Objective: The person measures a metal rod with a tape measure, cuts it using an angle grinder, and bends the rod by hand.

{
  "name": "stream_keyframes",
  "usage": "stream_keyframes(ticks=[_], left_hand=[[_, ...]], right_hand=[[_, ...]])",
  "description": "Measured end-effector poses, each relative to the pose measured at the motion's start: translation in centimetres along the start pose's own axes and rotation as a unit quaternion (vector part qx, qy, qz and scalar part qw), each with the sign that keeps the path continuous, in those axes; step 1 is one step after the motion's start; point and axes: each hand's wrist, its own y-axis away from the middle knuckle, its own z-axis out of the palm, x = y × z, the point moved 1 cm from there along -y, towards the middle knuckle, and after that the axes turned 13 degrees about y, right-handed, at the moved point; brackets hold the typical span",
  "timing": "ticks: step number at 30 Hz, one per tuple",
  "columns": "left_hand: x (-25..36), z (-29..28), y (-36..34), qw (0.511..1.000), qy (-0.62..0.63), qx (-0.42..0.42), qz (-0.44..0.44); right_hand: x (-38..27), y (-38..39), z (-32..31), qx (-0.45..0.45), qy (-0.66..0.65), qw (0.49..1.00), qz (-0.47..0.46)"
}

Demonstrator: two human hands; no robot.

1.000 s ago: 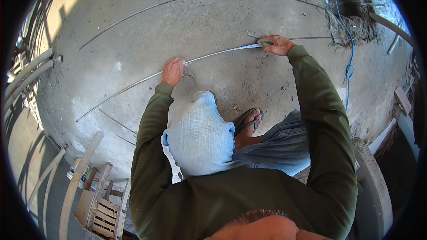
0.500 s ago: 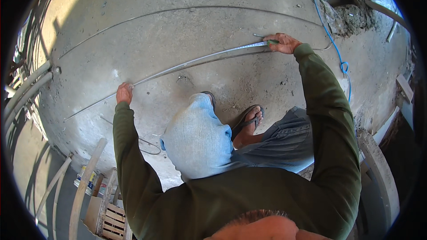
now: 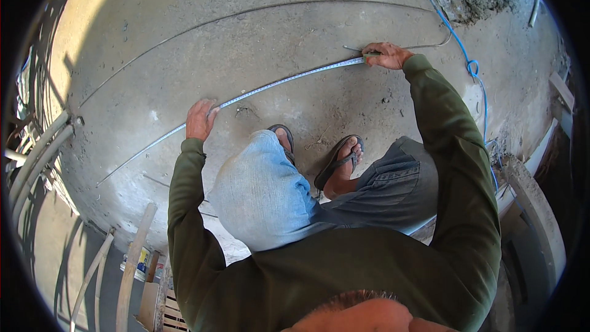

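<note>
My right hand is closed around a small green tape measure at the right. Its pale blade runs out leftward in a long line just above the concrete. My left hand is closed around the blade partway along, fingers wrapped over it. Left of that hand the blade goes on toward its far-left end. A thin, dark metal rod curves across the ground beyond my hands. Past my right hand it shows a bent stretch, and a short end lies beside the tape measure.
A blue rope with a loop lies at the right. Bent pale poles stand at the left edge, with more poles lower left near a wooden crate. My sandalled feet are on the concrete floor.
My left hand has moved rightward along the blade, toward my right hand. My right hand stays closed on the tape measure. The view has shifted slightly.
</note>
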Motion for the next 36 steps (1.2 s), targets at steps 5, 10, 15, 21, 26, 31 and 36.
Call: stream_keyframes(ticks=[5, 10, 15, 21, 26, 31, 36], left_hand=[[4.0, 2.0, -2.7, 0.997, 0.062, -0.04, 0.018], [6.1, 4.3, -4.1, 0.995, 0.081, -0.029, 0.051], [9.5, 6.1, -7.3, 0.991, 0.089, -0.026, 0.093], [14.1, 7.7, -12.1, 0.982, 0.077, -0.101, 0.143], [17.6, 5.9, -16.5, 0.966, 0.051, -0.206, 0.148], [19.8, 5.3, -19.8, 0.946, -0.004, -0.271, 0.177], [23.5, 7.3, -22.4, 0.927, -0.036, -0.328, 0.179]], right_hand=[[1.7, 1.0, 0.7, 0.0, -0.031, 0.999, 0.035], [3.4, 2.4, 0.5, 0.045, -0.084, 0.995, 0.031], [4.9, 3.0, 0.6, 0.081, -0.109, 0.989, 0.056], [3.9, 3.9, 1.6, 0.155, -0.082, 0.983, 0.051], [4.0, 4.3, 3.6, 0.259, -0.028, 0.963, 0.071], [4.1, 4.8, 6.0, 0.33, -0.065, 0.938, 0.083], [4.0, 4.8, 5.9, 0.337, -0.076, 0.934, 0.093]])
